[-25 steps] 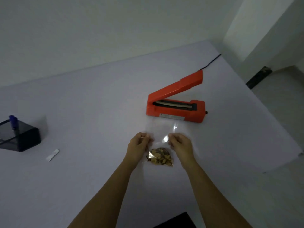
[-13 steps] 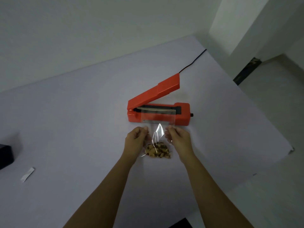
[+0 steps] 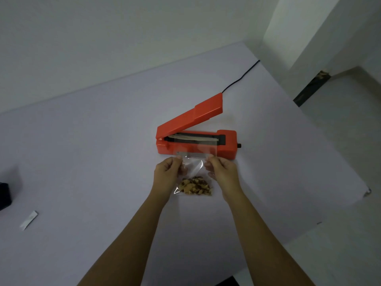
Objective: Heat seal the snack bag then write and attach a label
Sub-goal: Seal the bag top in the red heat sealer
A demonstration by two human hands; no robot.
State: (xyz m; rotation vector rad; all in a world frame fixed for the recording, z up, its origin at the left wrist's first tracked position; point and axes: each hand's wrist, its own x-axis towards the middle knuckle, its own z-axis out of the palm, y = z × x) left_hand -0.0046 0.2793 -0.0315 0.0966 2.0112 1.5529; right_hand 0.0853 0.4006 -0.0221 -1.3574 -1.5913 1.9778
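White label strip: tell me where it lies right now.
In the head view, the white label strip lies flat on the table near the picture's left edge, just nearer the person than the black holder, far left of the left hand.

The snack bag [image 3: 192,169] is clear glossy plastic film, the heat sealer [image 3: 226,148] smooth orange plastic, the table [image 3: 92,141] matt and smooth.

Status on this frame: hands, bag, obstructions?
Left hand and right hand pinch snack bag top corners. Bag mouth at open sealer, unclamped. Nothing in the way.
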